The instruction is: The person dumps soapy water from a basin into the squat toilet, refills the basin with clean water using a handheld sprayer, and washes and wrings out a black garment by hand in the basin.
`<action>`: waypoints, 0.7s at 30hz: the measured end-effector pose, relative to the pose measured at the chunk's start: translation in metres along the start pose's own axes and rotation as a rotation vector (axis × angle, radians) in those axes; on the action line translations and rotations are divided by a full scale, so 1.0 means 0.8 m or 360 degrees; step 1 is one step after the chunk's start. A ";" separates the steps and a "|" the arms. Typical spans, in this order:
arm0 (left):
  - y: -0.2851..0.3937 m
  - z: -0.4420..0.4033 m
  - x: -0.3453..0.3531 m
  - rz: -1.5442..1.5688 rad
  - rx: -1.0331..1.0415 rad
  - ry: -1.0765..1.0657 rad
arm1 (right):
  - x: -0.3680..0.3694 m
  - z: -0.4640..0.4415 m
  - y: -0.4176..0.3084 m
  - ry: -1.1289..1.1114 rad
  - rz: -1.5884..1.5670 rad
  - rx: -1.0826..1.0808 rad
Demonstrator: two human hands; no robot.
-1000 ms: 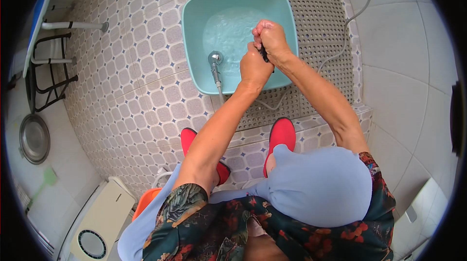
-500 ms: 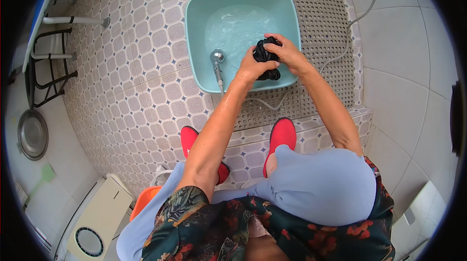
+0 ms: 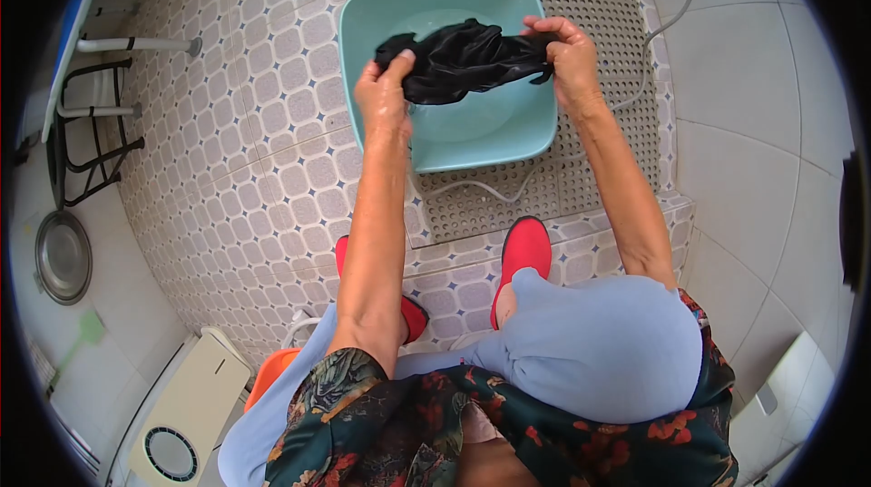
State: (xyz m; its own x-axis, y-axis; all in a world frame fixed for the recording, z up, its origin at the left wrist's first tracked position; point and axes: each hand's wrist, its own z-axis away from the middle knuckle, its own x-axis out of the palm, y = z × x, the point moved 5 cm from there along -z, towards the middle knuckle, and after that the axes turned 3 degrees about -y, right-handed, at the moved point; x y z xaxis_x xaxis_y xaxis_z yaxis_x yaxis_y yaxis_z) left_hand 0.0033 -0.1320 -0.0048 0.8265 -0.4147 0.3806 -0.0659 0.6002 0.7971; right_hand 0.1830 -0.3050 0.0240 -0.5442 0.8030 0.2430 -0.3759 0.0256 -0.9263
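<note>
A wet-looking black cloth (image 3: 472,60) stretches sideways between my two hands, above a teal plastic basin (image 3: 490,160). My left hand (image 3: 386,92) pinches its left end near the basin's left wall. At the other end, my right hand (image 3: 572,60) grips a bunched corner by the right rim. Both hands are closed on the fabric. Some water shows in the basin beneath the cloth. The shower head that lay at the basin's left side is hidden behind my left hand and the cloth.
The basin stands on a perforated grey mat (image 3: 599,24). A pale hose (image 3: 463,186) curls in front of the basin. My red shoes (image 3: 526,246) are on the tiles below. A folding frame (image 3: 95,115) and a metal lid (image 3: 63,257) are at the left, with an orange container (image 3: 270,373) near my leg.
My hands have moved apart, left and right, and up from the basin's lower right. The black cloth, bunched between them before, is now spread out. The shower head has gone out of sight.
</note>
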 end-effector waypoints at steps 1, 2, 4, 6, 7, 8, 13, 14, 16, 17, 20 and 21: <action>0.015 0.001 0.000 0.0016 0.0050 0.0054 | -0.005 -0.002 -0.007 0.0066 -0.0048 -0.0147; 0.031 0.002 -0.001 0.0032 0.0099 0.0108 | -0.010 -0.003 -0.013 0.0132 -0.0096 -0.0293; 0.045 -0.010 -0.016 -0.0039 0.0169 0.0167 | -0.020 -0.004 -0.015 0.0175 -0.0102 -0.0385; 0.050 -0.021 -0.034 -0.0112 0.0184 0.0185 | -0.020 -0.002 -0.023 0.0087 0.0690 -0.0630; 0.053 -0.024 -0.038 -0.0371 0.0187 0.0163 | -0.017 -0.001 -0.023 0.0086 0.0690 -0.0631; 0.052 -0.026 -0.039 -0.0631 0.0187 0.0140 | -0.005 0.006 -0.028 0.0032 0.1247 -0.0826; 0.038 -0.019 -0.033 -0.1333 0.0511 0.0195 | 0.061 0.039 -0.024 0.0071 0.2320 -0.1276; 0.032 -0.018 -0.034 -0.1393 0.0532 0.0230 | 0.066 0.035 -0.012 0.0071 0.2321 -0.1278; 0.024 -0.016 -0.033 -0.1450 0.0555 0.0263 | 0.076 0.020 0.031 -0.0357 0.1994 -0.1119; 0.018 -0.015 -0.026 -0.1434 0.0531 0.0124 | 0.079 0.017 0.053 -0.0395 0.2057 -0.0964; 0.004 -0.008 -0.013 -0.1449 0.0454 -0.0040 | 0.078 0.016 0.114 -0.0428 0.2228 -0.0586; 0.000 -0.004 -0.011 -0.1483 0.0415 -0.0079 | 0.073 0.017 0.137 -0.0549 0.2340 -0.0379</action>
State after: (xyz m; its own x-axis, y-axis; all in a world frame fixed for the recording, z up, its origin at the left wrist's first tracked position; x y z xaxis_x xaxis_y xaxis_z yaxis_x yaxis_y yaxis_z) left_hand -0.0021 -0.1261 -0.0099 0.5857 -0.6794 -0.4421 0.4768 -0.1524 0.8657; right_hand 0.0995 -0.2632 -0.0596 -0.4705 0.0292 -0.8819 0.7432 -0.5257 -0.4139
